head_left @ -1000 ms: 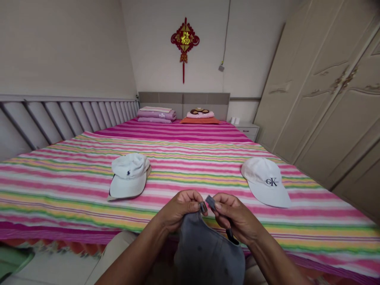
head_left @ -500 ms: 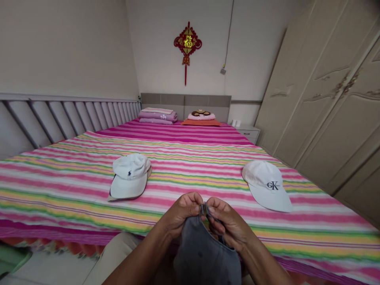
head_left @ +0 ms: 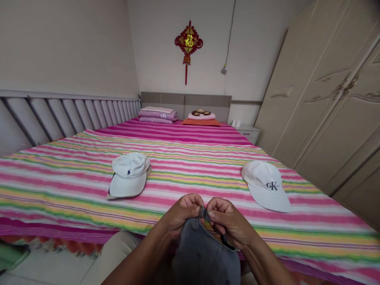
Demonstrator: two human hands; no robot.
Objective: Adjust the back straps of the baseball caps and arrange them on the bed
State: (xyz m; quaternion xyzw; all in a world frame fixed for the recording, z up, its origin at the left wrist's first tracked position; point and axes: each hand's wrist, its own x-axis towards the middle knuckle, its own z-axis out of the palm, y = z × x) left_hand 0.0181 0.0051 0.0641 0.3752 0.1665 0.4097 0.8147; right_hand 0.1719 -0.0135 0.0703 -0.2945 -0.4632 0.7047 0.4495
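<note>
A grey cap hangs below my two hands, its lower part cut off by the frame's bottom edge. Between my fingertips is the cap's back strap with a small metal buckle. My left hand pinches the strap on the buckle's left side. On the other side, my right hand pinches the strap close against the buckle, fingers closed. Ahead on the bed lie a white cap with a small dark emblem, another brim showing under it, and a white cap with dark letters.
A striped sheet covers the bed. Folded purple bedding and a pink folded item sit by the headboard. A railing runs along the left; a wardrobe and nightstand stand right.
My fingertips have shifted slightly at the buckle, which has turned a little and shows less of its metal. Both hands keep hold of the grey cap's strap. The white caps stay put.
</note>
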